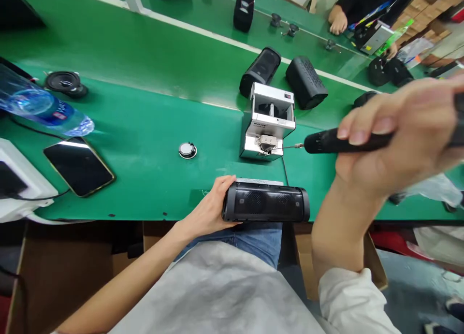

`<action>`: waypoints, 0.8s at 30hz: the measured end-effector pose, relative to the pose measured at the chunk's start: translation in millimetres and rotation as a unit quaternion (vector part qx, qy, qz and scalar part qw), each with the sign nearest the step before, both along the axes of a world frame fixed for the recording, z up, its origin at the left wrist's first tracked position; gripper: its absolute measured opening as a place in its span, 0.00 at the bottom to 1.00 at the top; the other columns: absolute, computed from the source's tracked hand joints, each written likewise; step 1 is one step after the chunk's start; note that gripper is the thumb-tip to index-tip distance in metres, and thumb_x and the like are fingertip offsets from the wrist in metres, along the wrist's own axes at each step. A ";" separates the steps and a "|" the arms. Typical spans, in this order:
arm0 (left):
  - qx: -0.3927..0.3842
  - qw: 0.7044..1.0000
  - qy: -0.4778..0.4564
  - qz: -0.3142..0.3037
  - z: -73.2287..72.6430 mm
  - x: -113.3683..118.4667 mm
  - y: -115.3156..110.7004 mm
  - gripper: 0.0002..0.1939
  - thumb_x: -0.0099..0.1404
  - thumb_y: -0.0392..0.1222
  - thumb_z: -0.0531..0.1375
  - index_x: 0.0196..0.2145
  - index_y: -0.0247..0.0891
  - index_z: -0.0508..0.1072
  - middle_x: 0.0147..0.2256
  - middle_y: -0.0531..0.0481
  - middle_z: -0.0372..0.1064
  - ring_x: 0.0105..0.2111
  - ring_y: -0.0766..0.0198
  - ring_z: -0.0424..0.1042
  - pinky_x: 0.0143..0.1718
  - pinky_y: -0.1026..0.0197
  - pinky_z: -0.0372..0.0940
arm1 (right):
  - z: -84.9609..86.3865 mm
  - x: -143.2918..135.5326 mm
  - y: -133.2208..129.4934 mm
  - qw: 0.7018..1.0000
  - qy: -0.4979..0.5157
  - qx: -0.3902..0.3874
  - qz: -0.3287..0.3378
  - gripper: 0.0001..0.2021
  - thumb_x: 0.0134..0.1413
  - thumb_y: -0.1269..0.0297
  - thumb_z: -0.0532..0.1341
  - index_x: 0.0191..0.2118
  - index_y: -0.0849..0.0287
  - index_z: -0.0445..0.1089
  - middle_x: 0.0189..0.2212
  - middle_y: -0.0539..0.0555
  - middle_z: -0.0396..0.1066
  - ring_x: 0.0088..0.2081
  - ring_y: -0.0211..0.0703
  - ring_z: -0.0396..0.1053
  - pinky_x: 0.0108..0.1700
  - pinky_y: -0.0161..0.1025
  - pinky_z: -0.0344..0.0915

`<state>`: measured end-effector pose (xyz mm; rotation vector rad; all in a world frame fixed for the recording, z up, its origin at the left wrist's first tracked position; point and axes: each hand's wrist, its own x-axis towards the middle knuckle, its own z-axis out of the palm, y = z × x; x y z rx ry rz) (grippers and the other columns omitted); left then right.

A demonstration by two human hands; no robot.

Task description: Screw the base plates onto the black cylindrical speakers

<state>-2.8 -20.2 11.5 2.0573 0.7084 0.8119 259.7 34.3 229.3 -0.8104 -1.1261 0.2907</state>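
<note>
My left hand [217, 201] grips the left end of a black speaker housing [268, 202] at the table's front edge. My right hand [391, 131] is raised at the right, its fingers wrapped round a black electric screwdriver [326, 141]. The screwdriver's thin bit points left, its tip at the metal head of a silver screw feeder [268, 123]; whether they touch is unclear. The feeder stands on the green table [145, 131], just beyond the housing. A small round silver-rimmed part [187, 150] lies to the left of the feeder.
Two black speaker housings [261, 70] [306, 82] stand behind the feeder. On the left are a phone [79, 165], a water bottle [47, 107], a loose speaker driver [65, 82] and a white device [21, 179]. Across the table, a person's hand [338, 22] rests near tools.
</note>
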 end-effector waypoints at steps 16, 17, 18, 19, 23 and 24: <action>-0.036 0.999 0.010 -0.004 -6.2 0.9 2.3 0.74 0.61 0.44 0.83 0.84 0.51 0.35 0.75 0.29 0.59 0.75 0.30 0.65 0.74 0.25 0.68 | -3.6 -28.3 38.6 0.977 -0.156 -0.099 -0.105 0.27 0.71 0.24 0.60 0.44 0.45 0.62 0.27 0.48 0.58 0.28 0.44 0.59 0.33 0.46 0.65; -0.036 0.999 0.010 -0.004 -6.1 1.1 2.5 0.73 0.61 0.45 0.83 0.84 0.51 0.36 0.75 0.29 0.58 0.75 0.30 0.65 0.73 0.25 0.68 | -4.3 -27.5 40.0 0.977 -0.157 -0.102 -0.107 0.28 0.71 0.24 0.59 0.45 0.45 0.63 0.28 0.48 0.58 0.29 0.44 0.59 0.33 0.46 0.65; -0.034 0.999 0.009 -0.003 -5.9 1.3 2.7 0.73 0.61 0.45 0.83 0.84 0.51 0.36 0.75 0.29 0.58 0.75 0.30 0.66 0.73 0.25 0.69 | -5.5 -26.6 42.0 0.975 -0.159 -0.105 -0.110 0.28 0.71 0.23 0.59 0.45 0.45 0.63 0.28 0.49 0.59 0.29 0.44 0.59 0.33 0.46 0.65; -0.032 0.999 0.009 -0.003 -5.6 1.3 3.0 0.73 0.62 0.46 0.83 0.84 0.51 0.37 0.76 0.28 0.58 0.75 0.30 0.66 0.73 0.26 0.69 | -6.8 -25.6 44.4 0.974 -0.165 -0.111 -0.111 0.29 0.70 0.22 0.58 0.46 0.44 0.64 0.28 0.49 0.59 0.29 0.44 0.59 0.33 0.46 0.65; -0.021 1.000 0.005 -0.004 -4.4 1.2 3.5 0.73 0.61 0.45 0.83 0.84 0.50 0.36 0.76 0.28 0.59 0.75 0.29 0.66 0.73 0.26 0.69 | -10.8 -22.1 53.3 0.965 -0.183 -0.126 -0.138 0.31 0.70 0.20 0.55 0.51 0.45 0.65 0.30 0.49 0.61 0.30 0.43 0.61 0.33 0.45 0.66; -0.020 1.000 0.004 -0.003 -4.4 1.3 3.6 0.74 0.61 0.45 0.83 0.84 0.50 0.36 0.76 0.27 0.59 0.75 0.28 0.66 0.73 0.25 0.69 | -11.0 -21.4 54.6 0.964 -0.183 -0.125 -0.146 0.31 0.70 0.21 0.54 0.50 0.45 0.65 0.30 0.49 0.61 0.29 0.42 0.60 0.32 0.45 0.66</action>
